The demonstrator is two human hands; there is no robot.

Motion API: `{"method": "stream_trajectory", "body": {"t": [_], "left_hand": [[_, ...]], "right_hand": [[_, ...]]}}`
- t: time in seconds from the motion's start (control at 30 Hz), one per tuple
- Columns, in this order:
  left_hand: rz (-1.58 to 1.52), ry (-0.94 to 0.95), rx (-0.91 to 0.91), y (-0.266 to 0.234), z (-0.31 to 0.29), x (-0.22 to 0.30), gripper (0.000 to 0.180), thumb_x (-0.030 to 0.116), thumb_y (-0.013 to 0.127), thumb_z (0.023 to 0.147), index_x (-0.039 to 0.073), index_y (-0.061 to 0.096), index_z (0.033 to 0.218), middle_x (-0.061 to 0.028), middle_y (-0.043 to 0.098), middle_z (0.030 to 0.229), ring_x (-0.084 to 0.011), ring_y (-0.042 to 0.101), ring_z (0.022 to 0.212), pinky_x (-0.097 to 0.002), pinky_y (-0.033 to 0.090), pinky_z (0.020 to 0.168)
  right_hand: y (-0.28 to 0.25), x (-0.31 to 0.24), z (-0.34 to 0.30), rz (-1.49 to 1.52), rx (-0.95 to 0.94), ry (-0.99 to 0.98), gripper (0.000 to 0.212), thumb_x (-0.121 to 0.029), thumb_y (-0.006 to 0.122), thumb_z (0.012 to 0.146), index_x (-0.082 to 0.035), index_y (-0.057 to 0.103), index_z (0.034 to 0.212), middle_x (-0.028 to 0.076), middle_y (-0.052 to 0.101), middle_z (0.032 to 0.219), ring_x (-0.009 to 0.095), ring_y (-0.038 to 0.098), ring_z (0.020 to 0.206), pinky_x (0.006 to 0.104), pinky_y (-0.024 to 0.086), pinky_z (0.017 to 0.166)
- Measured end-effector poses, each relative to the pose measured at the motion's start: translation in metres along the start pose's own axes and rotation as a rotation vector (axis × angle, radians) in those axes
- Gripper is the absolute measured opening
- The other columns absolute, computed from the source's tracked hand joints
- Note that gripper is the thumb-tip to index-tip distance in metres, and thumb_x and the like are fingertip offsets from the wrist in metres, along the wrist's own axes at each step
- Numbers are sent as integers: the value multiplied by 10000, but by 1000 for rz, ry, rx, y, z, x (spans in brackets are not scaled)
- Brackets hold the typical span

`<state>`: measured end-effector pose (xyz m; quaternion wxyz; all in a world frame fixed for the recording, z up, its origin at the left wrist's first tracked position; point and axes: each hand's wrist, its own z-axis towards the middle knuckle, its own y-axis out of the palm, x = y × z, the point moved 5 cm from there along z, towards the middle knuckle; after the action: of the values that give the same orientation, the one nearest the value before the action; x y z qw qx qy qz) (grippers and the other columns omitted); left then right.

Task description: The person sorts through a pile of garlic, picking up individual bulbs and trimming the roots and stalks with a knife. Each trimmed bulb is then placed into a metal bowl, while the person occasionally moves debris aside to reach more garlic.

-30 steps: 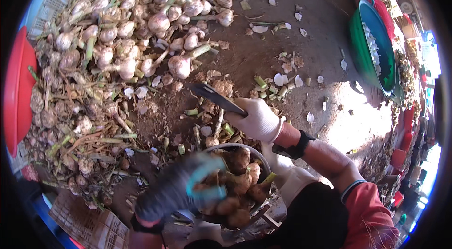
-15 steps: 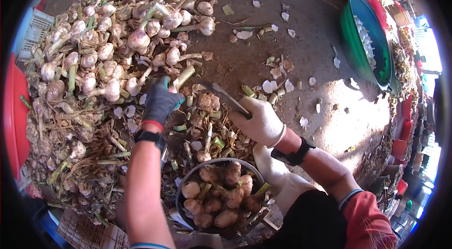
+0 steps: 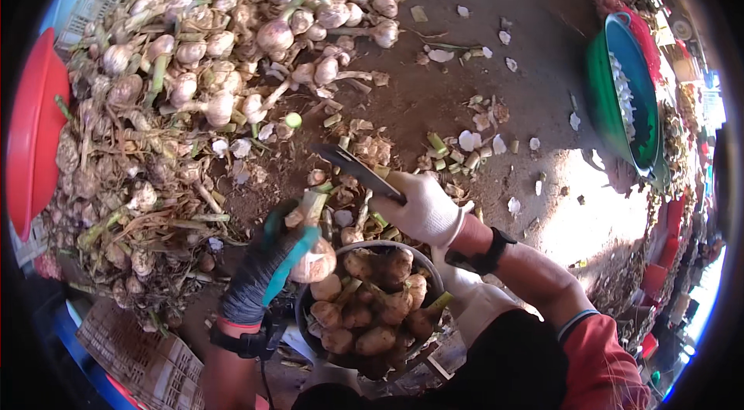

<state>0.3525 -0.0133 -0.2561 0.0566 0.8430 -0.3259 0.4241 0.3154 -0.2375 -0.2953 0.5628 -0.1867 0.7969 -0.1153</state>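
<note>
My left hand (image 3: 267,270), in a dark grey and teal glove, is closed round a garlic bulb (image 3: 315,261) with a thick cut-looking stalk pointing up and away. It is just left of a round bowl (image 3: 439,277) that holds several brownish trimmed bulbs (image 3: 377,338). My right hand (image 3: 426,210), in a white knitted glove, grips a knife (image 3: 350,168) whose dark blade points left and away. The blade is above and beyond the held stalk, apart from it. My right fist hides the knife's handle.
A big heap of garlic with stalks (image 3: 209,61) covers the floor at left. Stalk ends and peel (image 3: 465,142) litter the middle. A red basin (image 3: 35,139) stands far left, a green tub (image 3: 608,92) with white pieces at right, and plastic crates (image 3: 139,352) at lower left.
My left hand has come back from the heap toward the bowl, bringing a garlic bulb with it. My right hand still holds the knife in about the same place. The view has shifted slightly.
</note>
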Motion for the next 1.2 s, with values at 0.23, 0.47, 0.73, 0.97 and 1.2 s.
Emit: {"method": "stream_trajectory", "body": {"t": [0.23,0.47,0.73,0.97,1.2], "left_hand": [[-10,357,70,26,-25,-13,844,336,783,747,15,342,1391,-152,472,1302,-245,520,1169,-356,466,939],[710,844,362,28,-45,-39,536,243,807,715,246,548,1184,-221,453,1253,-411,541,1070,-511,477,915],[928,791,288,4,-58,-119,452,284,735,805,329,579,1227,-60,474,1338,-279,561,1127,-464,504,887],[1061,876,440,15,-76,-118,657,343,733,816,271,419,1389,-70,440,1377,-246,547,1144,-469,472,935],[708,553,355,20,-74,-104,546,303,734,819,190,462,1279,-58,536,1127,-256,596,958,-461,485,852]], "right_hand": [[27,-29,-4,377,-137,220,320,-289,592,914,-16,651,1071,38,654,702,107,625,643,281,490,588],[49,-38,-10,541,-297,473,315,-283,551,933,9,635,1013,8,627,692,111,600,609,288,487,566],[39,-71,-35,-260,-209,-473,158,-193,678,758,-56,604,779,124,571,727,330,601,675,407,494,578],[33,-81,-38,-365,-197,-589,194,-232,665,761,-75,584,841,136,589,769,308,636,658,407,510,544],[37,-59,-36,-345,-279,-525,191,-237,655,758,-75,586,833,132,592,784,320,634,682,415,516,563]]}}
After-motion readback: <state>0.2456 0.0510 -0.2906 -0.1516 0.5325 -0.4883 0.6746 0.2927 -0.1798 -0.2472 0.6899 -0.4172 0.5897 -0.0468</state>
